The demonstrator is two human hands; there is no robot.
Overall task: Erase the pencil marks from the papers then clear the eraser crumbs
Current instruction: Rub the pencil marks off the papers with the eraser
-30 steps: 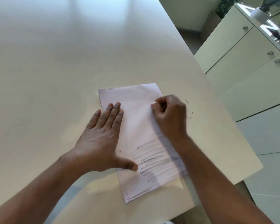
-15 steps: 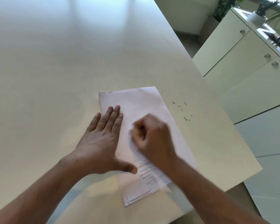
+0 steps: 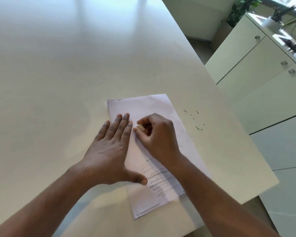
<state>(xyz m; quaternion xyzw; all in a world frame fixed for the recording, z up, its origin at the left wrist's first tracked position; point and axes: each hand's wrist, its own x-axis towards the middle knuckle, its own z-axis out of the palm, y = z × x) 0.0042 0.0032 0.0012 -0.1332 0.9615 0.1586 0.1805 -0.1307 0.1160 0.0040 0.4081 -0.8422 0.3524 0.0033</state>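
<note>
White paper, a small stack of sheets, lies on the pale table near its right edge, with grey pencil marks showing across the near half of the top sheet. The left hand lies flat with straight fingers on the stack's left edge, thumb spread toward the marks, pinning the sheets down. The right hand is curled around a small tan eraser, pinching it between thumb and fingertips, with the eraser just beside the left fingertips over the upper, already pale part of the page. Dark eraser crumbs lie scattered on the table to the right of the stack. Most of the scribbling looks untouched, so I judge the erasing far from done. The risks from here: a hard stroke toward the unpinned near end could buckle or crease the top sheet; rubbing could smear graphite instead of lifting it; and a careless sweep could push crumbs off the nearby table edge.
</note>
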